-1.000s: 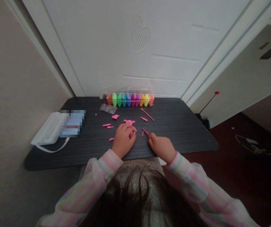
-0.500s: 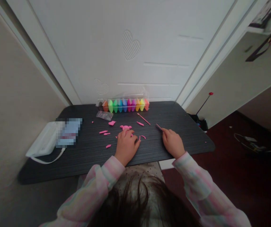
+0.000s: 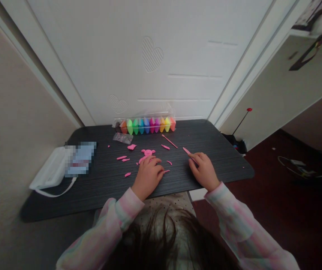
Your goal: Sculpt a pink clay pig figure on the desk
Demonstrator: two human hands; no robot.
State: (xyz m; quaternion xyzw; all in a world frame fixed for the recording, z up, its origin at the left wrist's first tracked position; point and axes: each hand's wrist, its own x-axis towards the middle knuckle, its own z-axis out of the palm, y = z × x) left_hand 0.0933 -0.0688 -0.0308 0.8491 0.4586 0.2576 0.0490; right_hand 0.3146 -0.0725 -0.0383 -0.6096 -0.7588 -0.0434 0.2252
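- Pink figure [image 3: 148, 152]: located near the middle of the dark table [image 3: 219, 150], head toward the door [image 3: 189, 60], lower part covered by the left hand [image 3: 146, 174]
- Left hand: fingers bent and slightly spread over the figure; whether they grip it cannot be told
- Right hand [image 3: 203, 170]: thumb and fingers narrowed on a pink flat tool [image 3: 186, 150], blade end pointing away from the person
- Thin pink strip [image 3: 166, 171]: just beside the left thumb; contact cannot be told
- Curved pink strip [image 3: 169, 163]: between the two hands
- Pink stick [image 3: 169, 141] and short pink piece [image 3: 165, 147]: beyond the hands, to the right of the figure
- Pink lump [image 3: 132, 147], slim pink pieces [image 3: 122, 158] and small pink piece [image 3: 127, 174]: left of the figure
- Coloured packs [image 3: 146, 125]: in a row along the far edge, limiting forward reach; clear wrapper [image 3: 123, 138] in front
- White case [image 3: 52, 168] and white cable [image 3: 55, 195]: occupying the left end
- Near edge: just below both wrists
- Open room: right of the right hand, up to the rounded right corner
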